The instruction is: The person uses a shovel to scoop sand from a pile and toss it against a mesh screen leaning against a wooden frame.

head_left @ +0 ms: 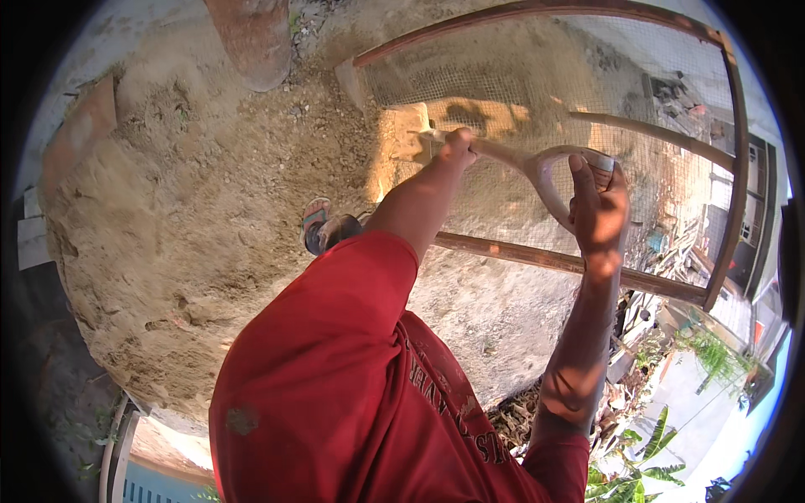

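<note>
A shovel with a pale wooden shaft (501, 154) and a D-shaped grip lies across my view, in front of a wire-mesh screen (495, 75) in a wooden frame. Wrapped round the shaft, my left hand (458, 147) is closed. My right hand (600, 205) is closed on the D-grip at the shaft's right end. Past my left hand the lower end of the shovel is hard to make out, and I cannot tell where its blade lies. A patch of sunlit sand (394, 138) shows beside that end.
Loose sandy soil (184, 218) spreads over the left and middle. My sandalled foot (316, 220) stands on it. A brown rounded block (251, 42) stands at the far side. Dry leaves (524, 412) and green plants (650, 457) lie at the near right.
</note>
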`<state>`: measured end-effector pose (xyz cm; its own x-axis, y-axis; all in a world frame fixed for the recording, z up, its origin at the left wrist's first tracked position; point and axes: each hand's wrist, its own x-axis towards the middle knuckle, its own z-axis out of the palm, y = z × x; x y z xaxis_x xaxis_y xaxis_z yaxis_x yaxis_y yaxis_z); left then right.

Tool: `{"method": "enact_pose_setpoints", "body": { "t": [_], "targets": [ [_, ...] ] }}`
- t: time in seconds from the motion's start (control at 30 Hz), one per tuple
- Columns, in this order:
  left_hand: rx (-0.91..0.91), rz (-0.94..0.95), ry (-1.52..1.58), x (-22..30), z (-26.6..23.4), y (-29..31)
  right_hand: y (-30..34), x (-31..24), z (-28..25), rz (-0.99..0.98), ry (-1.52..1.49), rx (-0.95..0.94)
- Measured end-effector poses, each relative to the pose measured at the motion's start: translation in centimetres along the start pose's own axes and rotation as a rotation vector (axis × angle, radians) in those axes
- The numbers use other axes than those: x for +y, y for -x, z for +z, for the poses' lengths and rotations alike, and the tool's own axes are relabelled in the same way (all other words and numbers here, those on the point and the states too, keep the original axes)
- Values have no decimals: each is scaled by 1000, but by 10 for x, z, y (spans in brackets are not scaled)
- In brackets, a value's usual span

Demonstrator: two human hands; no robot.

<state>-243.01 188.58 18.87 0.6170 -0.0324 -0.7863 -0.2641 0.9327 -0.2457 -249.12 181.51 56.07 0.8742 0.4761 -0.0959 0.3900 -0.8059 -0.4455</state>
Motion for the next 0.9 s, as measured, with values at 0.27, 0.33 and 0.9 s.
{"method": "enact_pose_setpoints", "body": {
  "t": [0.27,0.33,0.9],
  "targets": [
    [154,-58,129,-1,0,-37,-44,0,-30,-22,-193,-155],
    [169,-33,91,9,-2,-18,-29,-6,-34,-63,-190,-99],
    [-367,-5,157,155,9,-15,-45,-110,11,-349,58,-168]
  ]
}}
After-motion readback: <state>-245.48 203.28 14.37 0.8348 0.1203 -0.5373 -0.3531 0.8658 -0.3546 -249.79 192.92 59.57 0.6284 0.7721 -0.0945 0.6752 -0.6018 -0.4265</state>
